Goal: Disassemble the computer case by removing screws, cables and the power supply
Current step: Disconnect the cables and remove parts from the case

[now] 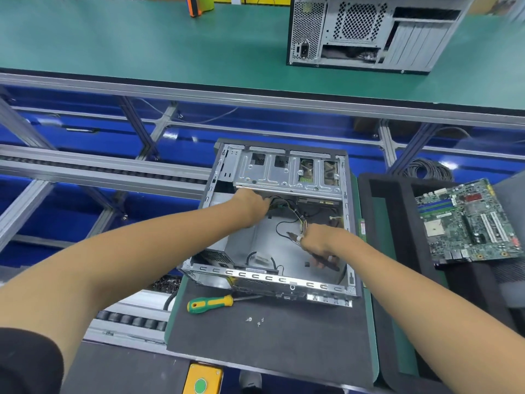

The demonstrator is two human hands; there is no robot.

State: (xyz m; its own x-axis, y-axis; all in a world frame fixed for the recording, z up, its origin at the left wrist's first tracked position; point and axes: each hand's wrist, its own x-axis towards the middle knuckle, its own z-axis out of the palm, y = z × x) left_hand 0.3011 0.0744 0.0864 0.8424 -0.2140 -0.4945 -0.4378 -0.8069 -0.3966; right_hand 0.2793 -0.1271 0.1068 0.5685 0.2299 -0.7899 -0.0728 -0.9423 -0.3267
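Cable removal is underway: the left hand point(251, 204) holds wires point(295, 214) inside the case point(272, 280); the right hand point(319, 243) grips pliers point(326, 260), likely cutting next.

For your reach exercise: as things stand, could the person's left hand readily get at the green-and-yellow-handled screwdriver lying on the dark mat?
Probably yes. The green-and-yellow-handled screwdriver lies uncovered on the dark mat, just in front of the open grey metal computer case. The left hand is inside the case, so it must draw back first.

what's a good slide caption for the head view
Both hands work on cables inside the open grey metal computer case.
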